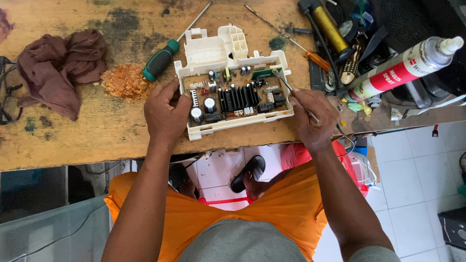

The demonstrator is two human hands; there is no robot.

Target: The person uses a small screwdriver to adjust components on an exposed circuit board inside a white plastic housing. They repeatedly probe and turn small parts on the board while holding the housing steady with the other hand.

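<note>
Worn, stained wooden counter (97, 131) carried white plastic tray (208, 51), rectangular, holding circuit board (233, 97) with black finned heatsink, cylindrical capacitors. Left hand (167, 114) closed its grip on tray's left edge. Right hand (313, 116) pinched thin metal tool (291, 90), tip on board's right. Crumpled brown cloth (58, 65) lay far left.

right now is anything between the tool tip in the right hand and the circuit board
Nothing visible is. The right hand holds a thin metal tool whose tip already reaches the upper right part of the circuit board, near the small green module. The left hand steadies the white housing at the board's left end, apart from the tip.
</note>
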